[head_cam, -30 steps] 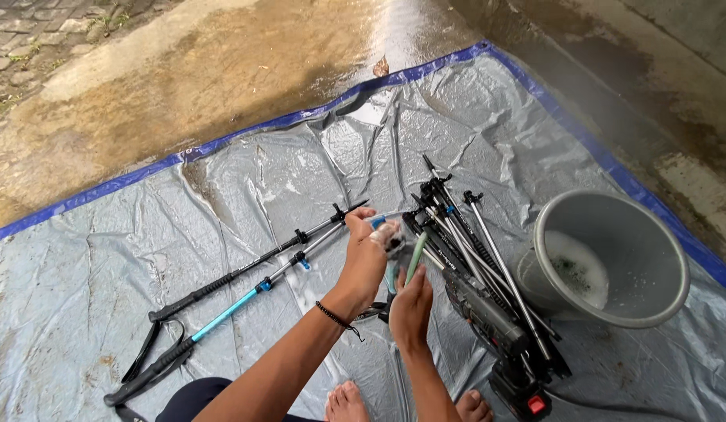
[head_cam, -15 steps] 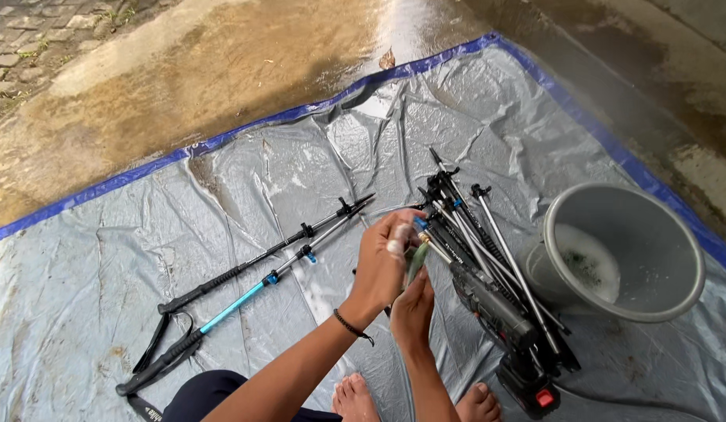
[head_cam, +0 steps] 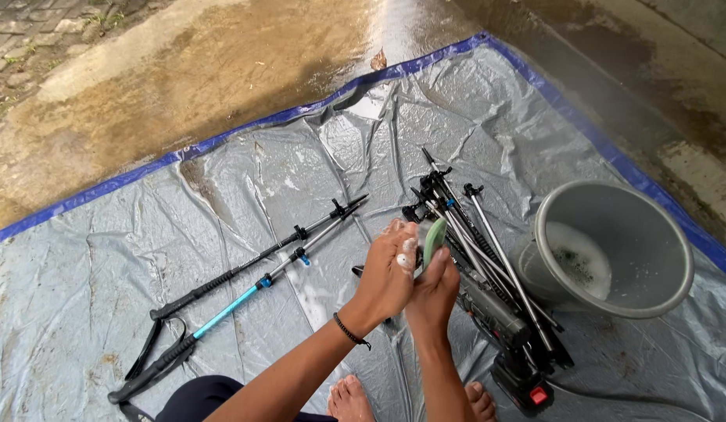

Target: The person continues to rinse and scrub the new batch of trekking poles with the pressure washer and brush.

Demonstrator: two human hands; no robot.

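Rubbing together at centre frame, both hands meet over a small pale-green flat sponge or soap pad [head_cam: 434,238]. Left hand [head_cam: 388,275], w/ a thin dark band at the wrist, is curled loosely, fingers flecked w/ white foam, pressed against the pad's left face. Right hand [head_cam: 435,291] sits just below and right of it, thumb and fingers pinching the pad's lower edge, so it's gripped betw. the two palms, standing on edge.

Handling, as a guess: pad looks light, soft and squashy, and the suds make it slippery, so a pinch on the flat faces w/ several fingers probably holds better than fingertips on the rim. Not fragile.

Just right of the hands lies a bundle of thin grey and black folded metal poles w/ clamps [head_cam: 472,250], running from mid frame down to a black device w/ a red button [head_cam: 527,387] at lower right. These look stiff, fairly light, wet; best taken mid-shaft or at the clamps.

Right edge: round grey plastic basin [head_cam: 613,301] w/ foamy water inside, near the poles but apart from the hands. Left of centre: two black trekking poles, one w/ a bright blue section [head_cam: 238,301], side by side on the wet silver tarp w/ blue border [head_cam: 144,234]. Bare toes show at bottom centre
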